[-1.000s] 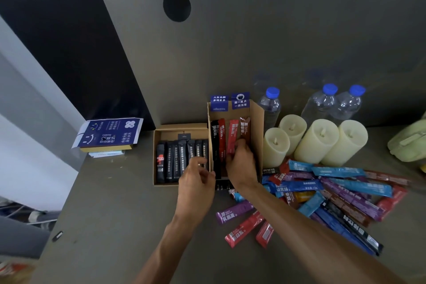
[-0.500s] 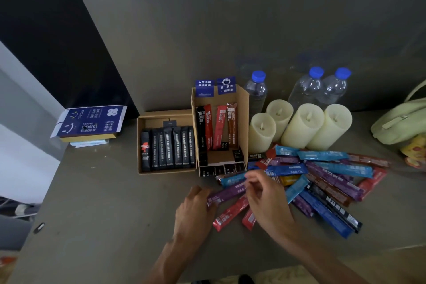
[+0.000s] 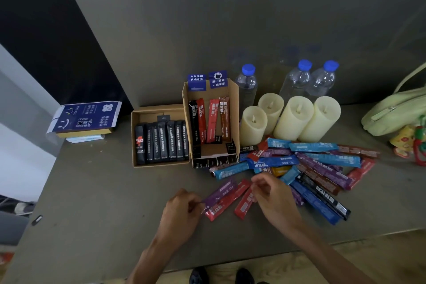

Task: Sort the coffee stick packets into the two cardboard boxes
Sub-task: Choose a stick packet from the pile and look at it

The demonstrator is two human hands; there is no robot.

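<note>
- While your left hand [image 3: 182,212] pinches the near end of a purple packet [image 3: 221,192], in front of the tall cardboard box [image 3: 234,108], your right hand [image 3: 274,198] curls over the top of a short red packet [image 3: 243,205]; whether it grips cannot be told.
- A long red packet [image 3: 227,202] lies between those two, touching the purple one. All three are flat, glossy sticks on the dull grey table [image 3: 92,191].
- A second ago both your hands were up at the boxes, the right one inside the tall box; they have since come back to these near packets.
- Right of the tall box's open front, the loose pile [image 3: 322,168] fans out in blue, purple, red and black, its sticks overlapping.
- Inside the tall box four sticks [image 3: 213,120] lean upright: black, two red, brown.
- Against its left wall, the low cardboard box [image 3: 136,143] holds a row of black sticks [image 3: 164,140].
- Right of the tall box stand four cream pillar candles [image 3: 294,117], three clear blue-capped bottles [image 3: 246,83] behind them, and a soft green bag [image 3: 396,110] beyond.
</note>
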